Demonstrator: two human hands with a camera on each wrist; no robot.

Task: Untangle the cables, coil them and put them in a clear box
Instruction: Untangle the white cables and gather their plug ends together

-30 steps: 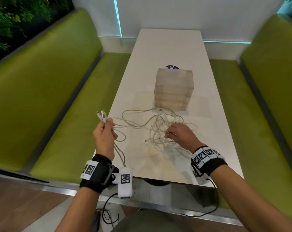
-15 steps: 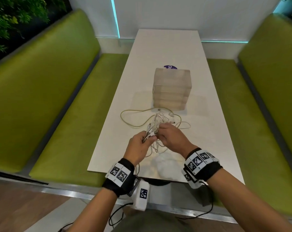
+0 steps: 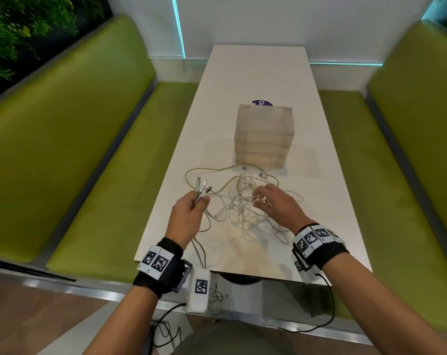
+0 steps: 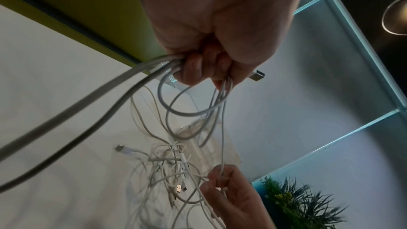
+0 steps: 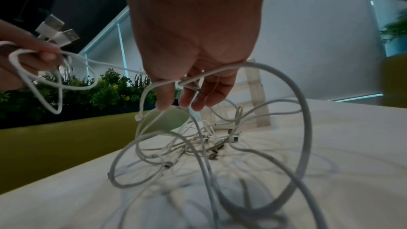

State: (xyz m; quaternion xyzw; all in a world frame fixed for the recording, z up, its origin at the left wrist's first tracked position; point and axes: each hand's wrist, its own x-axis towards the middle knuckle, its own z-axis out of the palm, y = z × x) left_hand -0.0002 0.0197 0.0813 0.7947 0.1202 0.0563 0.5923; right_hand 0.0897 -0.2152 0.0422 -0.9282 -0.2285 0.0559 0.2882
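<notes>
The cables [image 3: 242, 206] lie in a loose white tangle on the near half of the counter [image 3: 258, 73], between the two hands and just in front of the box [image 3: 264, 135]. Several plugs show in the heap, metal tips pointing different ways [image 5: 216, 147]. One yellowish cable [image 3: 207, 170] loops out to the left of the heap and back toward the foot of the box.

The left hand [image 3: 189, 216] is raised over the counter's left edge with its fingers [image 4: 193, 69] curled tight round a bunch of cable ends; three plugs [image 3: 203, 187] stick up out of the fist, and the gripped strands hang down in loops toward the heap, with two running off the near edge. A thin strand stretches from this fist across to the right hand [image 3: 276, 203].

The right hand hovers over the tangle, its fingers [image 5: 193, 100] bent downward. From the left wrist view, thumb and forefinger pinch that thin strand; a thicker loop also hangs over the fingers in the right wrist view.

The box is a cloudy clear stack standing upright mid-counter, touching no cable that can be made out. Behind it a purple round sticker [image 3: 262, 103] peeks out. Green benches [image 3: 63, 139] flank the counter on both sides, and plants [image 3: 17, 29] stand at the far left.
</notes>
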